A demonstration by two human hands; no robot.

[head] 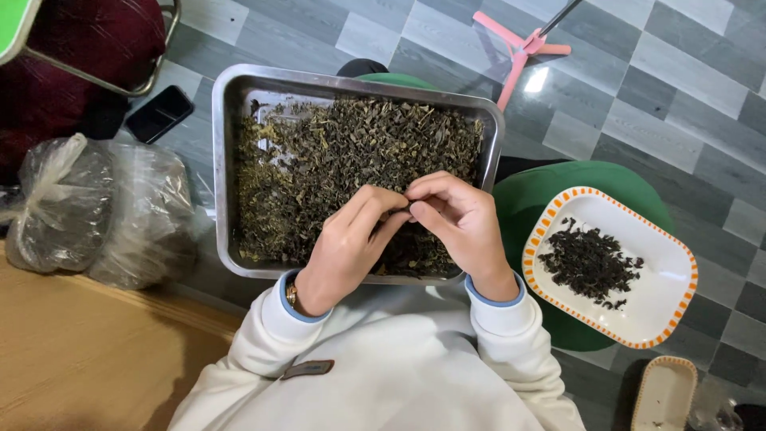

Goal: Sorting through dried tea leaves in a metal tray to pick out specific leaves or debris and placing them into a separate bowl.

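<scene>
Head view: left hand (351, 239) and right hand (459, 227) curled, fingertips pinching together on a leaf bit (407, 206) above tray (227, 160).

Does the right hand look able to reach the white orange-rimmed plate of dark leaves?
Probably yes: the right hand is beside the white orange-rimmed plate, with nothing between them.

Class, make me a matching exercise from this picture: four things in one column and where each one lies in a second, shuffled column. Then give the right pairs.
Things
1. metal tray
2. orange-rimmed plate
3. phone
4. clear plastic bags

Places
A. on the floor, above the bags
B. under both hands, full of greenish dried leaves
C. left of the tray
D. right of the tray, on a green stool, holding dark leaves

Pairs: 1-B, 2-D, 3-A, 4-C
</scene>
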